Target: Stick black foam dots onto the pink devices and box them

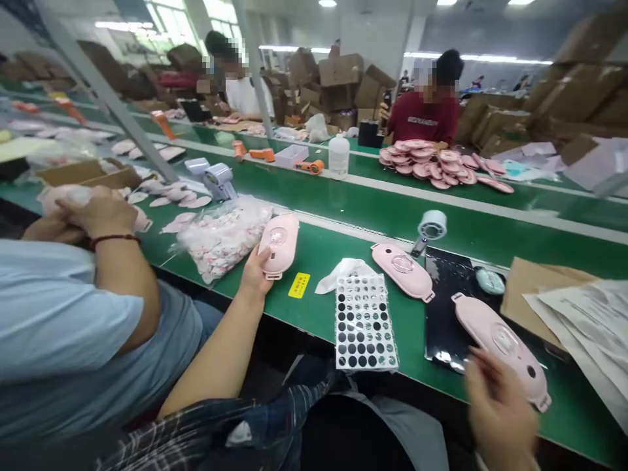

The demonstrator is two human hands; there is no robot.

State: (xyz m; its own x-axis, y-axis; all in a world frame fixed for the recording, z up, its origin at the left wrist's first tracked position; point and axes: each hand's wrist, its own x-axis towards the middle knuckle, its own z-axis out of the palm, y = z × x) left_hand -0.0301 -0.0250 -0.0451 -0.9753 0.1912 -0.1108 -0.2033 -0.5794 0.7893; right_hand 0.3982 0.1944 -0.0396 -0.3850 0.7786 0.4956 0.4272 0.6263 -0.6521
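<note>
My left hand (256, 269) grips a pink oval plastic part (280, 245), held tilted upward above the green bench. My right hand (500, 405), blurred by motion, is at the lower right beside another pink part (505, 343); what its fingers hold, if anything, cannot be made out. That part lies partly on a black sheet (444, 307). A third pink part (403, 270) rests left of the sheet. Between my hands lies a sheet of round black stickers (364, 324), several spots bare, with crumpled white paper (350, 268) behind it. A yellow label (299, 286) sits near my left hand.
A bag of small pink pieces (223, 239) is left of my left hand. A co-worker's arm (132, 288) reaches in at the left. At the right lie cardboard (532, 294) and papers (589, 327). Two people sit across the line, near a pink pile (436, 163).
</note>
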